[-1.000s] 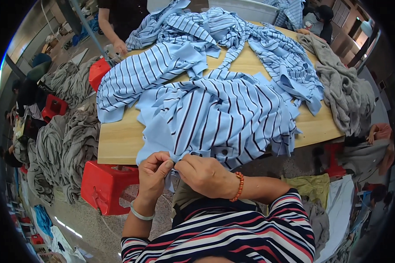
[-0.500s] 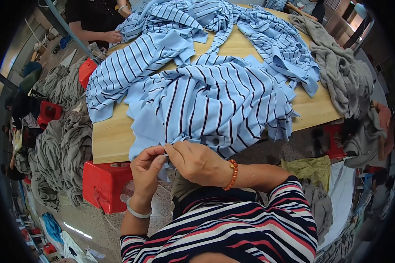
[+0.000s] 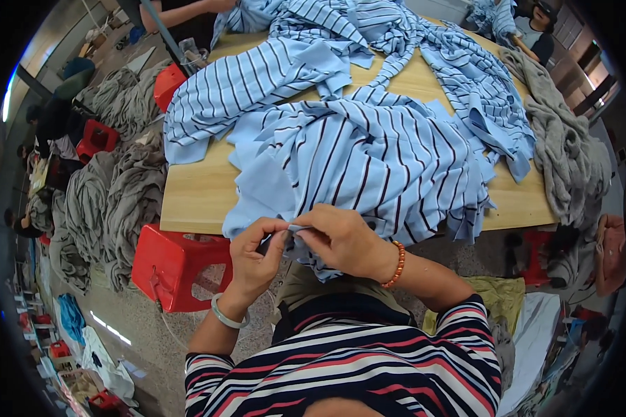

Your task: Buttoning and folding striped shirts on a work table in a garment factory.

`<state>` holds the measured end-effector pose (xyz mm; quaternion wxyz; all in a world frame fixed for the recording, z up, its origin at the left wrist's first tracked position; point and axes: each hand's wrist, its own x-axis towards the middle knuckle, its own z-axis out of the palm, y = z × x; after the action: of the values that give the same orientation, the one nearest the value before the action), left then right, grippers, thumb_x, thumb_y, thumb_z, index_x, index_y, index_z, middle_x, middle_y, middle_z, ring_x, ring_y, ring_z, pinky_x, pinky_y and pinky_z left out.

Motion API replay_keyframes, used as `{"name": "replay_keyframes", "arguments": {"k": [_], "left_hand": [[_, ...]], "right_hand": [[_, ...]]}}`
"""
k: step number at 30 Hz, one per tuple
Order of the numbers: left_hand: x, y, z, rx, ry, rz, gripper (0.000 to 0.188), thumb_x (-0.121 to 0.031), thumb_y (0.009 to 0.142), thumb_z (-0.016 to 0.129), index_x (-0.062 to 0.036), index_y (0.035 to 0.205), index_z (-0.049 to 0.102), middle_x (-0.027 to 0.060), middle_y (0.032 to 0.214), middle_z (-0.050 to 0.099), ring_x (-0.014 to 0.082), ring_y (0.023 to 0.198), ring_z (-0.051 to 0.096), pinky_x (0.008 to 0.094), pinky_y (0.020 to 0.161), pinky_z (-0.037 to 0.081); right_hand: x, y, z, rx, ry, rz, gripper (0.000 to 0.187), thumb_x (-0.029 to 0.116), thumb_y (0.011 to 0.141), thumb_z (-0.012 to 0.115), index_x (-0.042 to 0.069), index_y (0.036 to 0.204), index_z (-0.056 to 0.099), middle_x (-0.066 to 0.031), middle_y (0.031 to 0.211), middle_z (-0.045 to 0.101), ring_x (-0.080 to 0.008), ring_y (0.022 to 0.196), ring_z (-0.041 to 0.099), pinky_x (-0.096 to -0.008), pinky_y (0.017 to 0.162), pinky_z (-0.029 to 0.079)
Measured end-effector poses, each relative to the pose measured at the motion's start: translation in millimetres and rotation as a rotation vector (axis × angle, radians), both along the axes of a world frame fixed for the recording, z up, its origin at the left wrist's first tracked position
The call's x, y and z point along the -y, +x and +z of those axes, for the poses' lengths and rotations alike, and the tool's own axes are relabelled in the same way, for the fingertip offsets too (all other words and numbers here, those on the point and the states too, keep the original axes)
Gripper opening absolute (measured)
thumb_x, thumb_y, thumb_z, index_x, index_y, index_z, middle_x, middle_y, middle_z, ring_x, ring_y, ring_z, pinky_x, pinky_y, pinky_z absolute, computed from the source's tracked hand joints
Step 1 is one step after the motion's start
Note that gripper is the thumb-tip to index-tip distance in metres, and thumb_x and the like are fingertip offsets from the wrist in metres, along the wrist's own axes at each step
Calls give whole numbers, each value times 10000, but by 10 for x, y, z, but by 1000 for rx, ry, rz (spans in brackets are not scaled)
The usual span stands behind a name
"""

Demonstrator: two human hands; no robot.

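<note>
The left hand (image 3: 252, 256) pinches a small blue bit of the cloth (image 3: 389, 163) between its thumb and finger. The right hand (image 3: 351, 243) pinches the same bit, and the fingertips of both hands almost meet there. I cannot tell just what part of the cloth they have. Most of the cloth lies in a heap on the table (image 3: 196, 198), just past both hands. It is light blue with dark and white stripes, and some of it hangs over the edge by the right hand.

A pale bangle (image 3: 229, 312) sits on the wrist below the left hand. Orange beads (image 3: 397, 265) go around the wrist next to the right hand. A red stool (image 3: 161, 271) stands to the left of the left hand, near the table. More striped cloths (image 3: 240, 87) lie farther past the hands. A grey pile (image 3: 567, 156) is far off to the right of the right hand.
</note>
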<state>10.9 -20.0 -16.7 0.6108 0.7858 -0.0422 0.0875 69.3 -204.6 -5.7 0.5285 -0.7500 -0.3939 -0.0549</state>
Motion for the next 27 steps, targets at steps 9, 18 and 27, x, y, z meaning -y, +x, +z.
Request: {"name": "replay_keyframes", "arguments": {"k": [9, 18, 27], "left_hand": [[-83, 196, -98, -302, -510, -31, 151, -95, 905, 654, 37, 977, 661, 32, 887, 664, 54, 809, 576, 197, 750, 458], [-113, 166, -19, -371, -528, -148, 112, -77, 877, 665, 6, 945, 631, -7, 844, 616, 42, 741, 524, 179, 668, 411], [-79, 148, -47, -304, -554, -191, 127, -92, 899, 664, 7, 966, 621, 10, 900, 631, 50, 814, 561, 190, 743, 454]], "right_hand": [[-51, 1, -16, 131, 11, -49, 223, -72, 763, 670, 0, 973, 654, -113, 829, 623, -247, 667, 626, -305, 575, 502], [-26, -37, -29, 218, -34, 2, 254, -86, 723, 675, -7, 959, 623, -124, 825, 623, -273, 715, 638, -328, 604, 516], [-2, -75, 36, 386, -206, -53, 367, -10, 730, 701, -53, 1074, 581, -139, 847, 591, -278, 689, 620, -334, 598, 510]]}}
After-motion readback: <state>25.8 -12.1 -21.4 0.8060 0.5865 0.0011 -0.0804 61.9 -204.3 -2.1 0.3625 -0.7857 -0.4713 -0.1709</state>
